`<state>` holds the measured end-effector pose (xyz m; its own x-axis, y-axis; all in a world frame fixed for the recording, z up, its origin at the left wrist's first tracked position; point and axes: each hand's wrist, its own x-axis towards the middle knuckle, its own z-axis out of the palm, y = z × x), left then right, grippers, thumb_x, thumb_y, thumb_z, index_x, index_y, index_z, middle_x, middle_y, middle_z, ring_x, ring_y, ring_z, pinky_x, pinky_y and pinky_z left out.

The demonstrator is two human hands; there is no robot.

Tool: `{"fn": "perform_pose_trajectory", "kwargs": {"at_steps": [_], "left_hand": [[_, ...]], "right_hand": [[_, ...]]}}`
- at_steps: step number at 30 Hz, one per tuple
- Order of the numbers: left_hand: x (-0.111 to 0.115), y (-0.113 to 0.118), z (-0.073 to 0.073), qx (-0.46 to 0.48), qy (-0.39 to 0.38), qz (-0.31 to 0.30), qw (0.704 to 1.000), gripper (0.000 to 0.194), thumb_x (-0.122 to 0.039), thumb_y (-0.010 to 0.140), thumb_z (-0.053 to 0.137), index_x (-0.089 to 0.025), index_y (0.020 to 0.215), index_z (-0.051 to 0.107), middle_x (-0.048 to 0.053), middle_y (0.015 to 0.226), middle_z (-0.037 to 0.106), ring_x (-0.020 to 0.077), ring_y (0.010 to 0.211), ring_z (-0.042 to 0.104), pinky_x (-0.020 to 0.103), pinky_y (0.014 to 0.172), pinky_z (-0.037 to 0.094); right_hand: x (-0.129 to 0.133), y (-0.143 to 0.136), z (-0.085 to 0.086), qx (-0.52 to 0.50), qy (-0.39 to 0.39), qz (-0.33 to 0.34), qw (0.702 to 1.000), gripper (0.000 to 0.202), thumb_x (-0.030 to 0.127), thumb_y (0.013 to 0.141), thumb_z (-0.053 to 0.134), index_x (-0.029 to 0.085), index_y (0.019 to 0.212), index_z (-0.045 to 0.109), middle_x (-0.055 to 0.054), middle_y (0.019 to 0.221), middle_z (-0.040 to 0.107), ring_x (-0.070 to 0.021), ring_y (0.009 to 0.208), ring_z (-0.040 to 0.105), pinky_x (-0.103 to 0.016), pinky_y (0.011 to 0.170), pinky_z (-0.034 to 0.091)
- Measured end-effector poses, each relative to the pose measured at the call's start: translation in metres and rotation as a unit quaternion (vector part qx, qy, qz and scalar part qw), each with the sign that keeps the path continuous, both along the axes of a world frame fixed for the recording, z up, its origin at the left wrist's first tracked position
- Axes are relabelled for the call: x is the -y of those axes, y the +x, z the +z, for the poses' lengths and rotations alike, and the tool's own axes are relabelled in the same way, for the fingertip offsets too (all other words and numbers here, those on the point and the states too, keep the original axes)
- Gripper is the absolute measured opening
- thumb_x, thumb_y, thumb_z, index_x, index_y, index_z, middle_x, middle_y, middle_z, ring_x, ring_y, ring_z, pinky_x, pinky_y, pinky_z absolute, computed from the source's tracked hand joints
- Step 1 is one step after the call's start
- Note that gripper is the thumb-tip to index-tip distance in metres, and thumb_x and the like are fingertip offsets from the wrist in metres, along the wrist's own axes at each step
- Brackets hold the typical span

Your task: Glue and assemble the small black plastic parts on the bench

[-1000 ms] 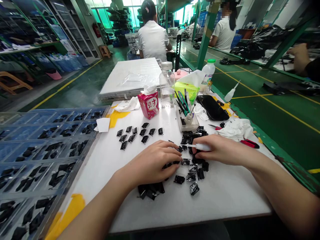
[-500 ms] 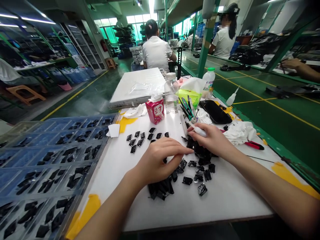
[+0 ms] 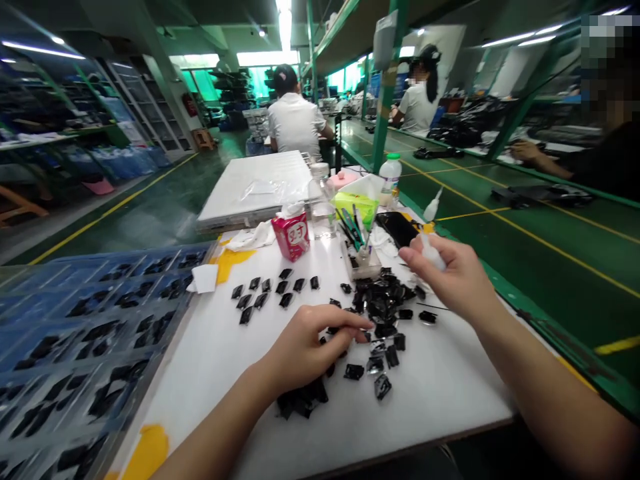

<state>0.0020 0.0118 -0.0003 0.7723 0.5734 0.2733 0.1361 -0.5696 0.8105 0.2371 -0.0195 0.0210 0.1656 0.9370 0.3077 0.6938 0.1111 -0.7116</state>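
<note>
The right hand [image 3: 457, 277] gripped a bottle [image 3: 433, 257] that overly hard squeezing could have dribbled onto the black pieces [image 3: 387, 298]; whether the left hand [image 3: 311, 341] pinched one was unclear.

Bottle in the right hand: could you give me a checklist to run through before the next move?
1. Bottle held by the right hand: ok.
2. Enough liquid inside: cannot tell; the hand covers much of it.
3. Left hand gripping a part: cannot tell; it is at the edge of the black pile.
4. Pieces in the pile lying singly: not ok; many are heaped together.
5. Spread parts apart from the pile: ok, left of it.
6. Tissue box upright: ok.
</note>
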Motion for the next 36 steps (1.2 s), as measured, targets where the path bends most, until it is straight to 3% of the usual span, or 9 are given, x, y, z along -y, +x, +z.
{"fn": "perform_pose_trajectory", "kwargs": {"at_steps": [5,8,10,13,15,18,22,28,36], "left_hand": [[-0.002,-0.002,0.002,-0.009,0.003,0.031,0.999,0.023,-0.013,0.091,0.052,-0.017,0.1,0.072,0.002,0.081,0.077,0.015,0.077,0.072,0.025,0.076,0.054],[0.004,-0.001,0.003,-0.021,-0.005,0.026,0.999,0.022,-0.016,0.092,0.052,-0.018,0.102,0.072,0.001,0.081,0.077,0.0146,0.076,0.071,0.024,0.074,0.053],[0.007,0.0,0.004,-0.033,-0.017,0.019,0.999,0.023,-0.018,0.093,0.052,-0.018,0.103,0.072,0.002,0.082,0.077,0.0148,0.077,0.071,0.023,0.071,0.053],[0.009,0.0,0.005,-0.044,-0.031,0.012,0.998,0.024,-0.019,0.093,0.052,-0.018,0.105,0.072,0.002,0.084,0.078,0.0154,0.077,0.071,0.024,0.071,0.052],[0.009,0.0,0.005,-0.045,-0.035,0.008,0.998,0.025,-0.02,0.093,0.051,-0.019,0.108,0.072,0.002,0.086,0.078,0.0156,0.079,0.07,0.025,0.074,0.052],[0.01,-0.001,0.004,-0.039,-0.025,0.0,0.999,0.023,-0.02,0.094,0.051,-0.018,0.102,0.073,0.003,0.086,0.077,0.0158,0.08,0.07,0.025,0.075,0.051],[0.01,-0.003,-0.002,-0.021,0.021,0.011,1.0,0.021,-0.02,0.089,0.055,-0.016,0.075,0.071,0.003,0.077,0.073,0.0159,0.071,0.065,0.025,0.068,0.049],[0.009,-0.004,-0.006,-0.005,0.063,0.01,0.998,0.025,-0.02,0.087,0.054,-0.017,0.064,0.064,0.001,0.073,0.07,0.0134,0.063,0.06,0.023,0.059,0.045],[0.011,-0.004,-0.003,-0.014,0.064,0.006,0.998,0.027,-0.015,0.087,0.053,-0.016,0.065,0.068,0.003,0.069,0.071,0.0163,0.067,0.063,0.026,0.064,0.049]], "right_hand": [[-0.002,0.076,-0.019,0.142,-0.052,-0.169,0.974,0.025,0.045,0.083,0.056,0.02,0.082,0.061,-0.002,0.066,0.056,-0.019,0.06,0.049,-0.029,0.056,0.029],[0.002,0.098,-0.038,0.178,-0.089,-0.175,0.964,0.023,0.04,0.079,0.063,0.018,0.081,0.062,-0.003,0.074,0.062,-0.0159,0.061,0.051,-0.028,0.056,0.034],[0.01,0.099,-0.036,0.189,-0.081,-0.18,0.962,0.021,0.039,0.08,0.06,0.018,0.078,0.062,-0.006,0.076,0.064,-0.0188,0.063,0.053,-0.03,0.057,0.035],[0.027,0.08,-0.007,0.182,-0.014,-0.183,0.966,0.027,0.045,0.088,0.049,0.021,0.092,0.061,-0.008,0.087,0.064,-0.0219,0.07,0.054,-0.032,0.061,0.036],[0.037,0.053,0.017,0.164,0.02,-0.152,0.974,0.034,0.056,0.088,0.048,0.024,0.092,0.06,-0.003,0.077,0.06,-0.0176,0.057,0.047,-0.03,0.054,0.034],[0.045,0.0,0.035,0.066,0.04,0.106,0.991,0.021,0.045,0.091,0.056,0.025,0.087,0.059,0.0,0.079,0.059,-0.0167,0.072,0.054,-0.028,0.066,0.04],[0.034,-0.057,0.024,0.009,-0.005,0.261,0.965,0.012,0.027,0.094,0.054,0.022,0.082,0.054,0.001,0.082,0.056,-0.0131,0.073,0.052,-0.024,0.067,0.039],[0.021,-0.066,0.006,0.011,-0.024,0.277,0.96,0.01,0.031,0.094,0.055,0.022,0.091,0.055,-0.002,0.093,0.056,-0.016,0.083,0.056,-0.027,0.074,0.042],[0.026,-0.073,-0.011,0.042,0.08,0.216,0.972,0.016,0.031,0.098,0.042,0.023,0.084,0.047,-0.004,0.082,0.056,-0.0182,0.074,0.057,-0.031,0.068,0.044]]}}
